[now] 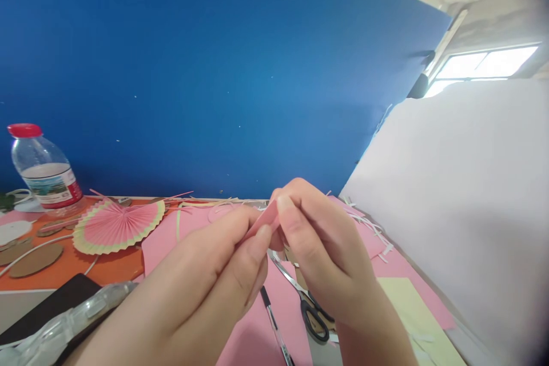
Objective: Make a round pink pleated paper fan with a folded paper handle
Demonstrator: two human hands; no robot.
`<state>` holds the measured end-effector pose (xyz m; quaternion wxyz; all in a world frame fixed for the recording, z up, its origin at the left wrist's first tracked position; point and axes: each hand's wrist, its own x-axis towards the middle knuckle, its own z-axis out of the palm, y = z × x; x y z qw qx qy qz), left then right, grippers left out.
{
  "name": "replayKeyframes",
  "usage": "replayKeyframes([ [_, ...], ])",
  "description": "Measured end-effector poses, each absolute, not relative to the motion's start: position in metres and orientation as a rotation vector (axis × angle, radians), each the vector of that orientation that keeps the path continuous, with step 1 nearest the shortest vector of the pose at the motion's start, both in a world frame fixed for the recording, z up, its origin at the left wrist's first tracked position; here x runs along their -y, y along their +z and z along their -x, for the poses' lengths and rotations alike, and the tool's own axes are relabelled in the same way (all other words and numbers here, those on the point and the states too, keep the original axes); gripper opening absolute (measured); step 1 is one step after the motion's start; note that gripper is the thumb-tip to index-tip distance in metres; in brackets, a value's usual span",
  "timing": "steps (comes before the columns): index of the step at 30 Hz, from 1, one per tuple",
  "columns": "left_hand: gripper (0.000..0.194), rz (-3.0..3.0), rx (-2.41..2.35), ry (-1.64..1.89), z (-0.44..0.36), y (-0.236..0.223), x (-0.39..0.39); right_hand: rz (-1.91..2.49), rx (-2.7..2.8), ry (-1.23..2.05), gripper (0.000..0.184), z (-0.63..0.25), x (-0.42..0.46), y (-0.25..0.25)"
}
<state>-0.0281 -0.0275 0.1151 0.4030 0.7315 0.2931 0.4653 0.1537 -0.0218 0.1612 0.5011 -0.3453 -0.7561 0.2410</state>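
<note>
Blue board at the back, pink paper on the table. Head cam: left hand and right hand both pinch a pink strip above the scissors. Uneven pressure could crease it crooked, I'd guess.

The bare left hand and bare right hand hide much of a small pink paper piece. The bottom edge cuts off a slim clear-barrelled pen and a pale yellow paper sheet. Fine print on the red-capped plastic bottle is too small to read.
</note>
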Motion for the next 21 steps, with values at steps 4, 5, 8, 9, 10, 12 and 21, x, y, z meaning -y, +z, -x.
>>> replayKeyframes([
  [4, 0.043, -1.802, -0.861, 1.245, 0.020, 0.116, 0.039, 0.863, 1.877, 0.471, 0.032, -0.155, 0.021, 0.162],
  [5, 0.045, -1.771, -0.927, 1.292, 0.017, 0.116, 0.042, 0.872, 1.888, 0.434, 0.031, -0.155, 0.021, 0.162],
  [8, 0.046, -1.686, -1.034, 1.413, 0.005, 0.115, 0.048, 0.873, 1.918, 0.375, 0.030, -0.157, 0.019, 0.161],
  [9, 0.046, -1.657, -1.036, 1.429, 0.002, 0.114, 0.048, 0.865, 1.923, 0.374, 0.031, -0.157, 0.019, 0.161],
  [10, 0.045, -1.621, -1.041, 1.442, 0.001, 0.113, 0.048, 0.851, 1.920, 0.379, 0.031, -0.158, 0.018, 0.161],
  [12, 0.044, -1.564, -1.037, 1.444, 0.002, 0.109, 0.045, 0.806, 1.910, 0.387, 0.029, -0.158, 0.017, 0.161],
  [21, 0.035, -1.875, -0.701, 1.195, 0.019, 0.124, 0.034, 0.747, 1.855, 0.459, 0.028, -0.160, 0.016, 0.161],
])
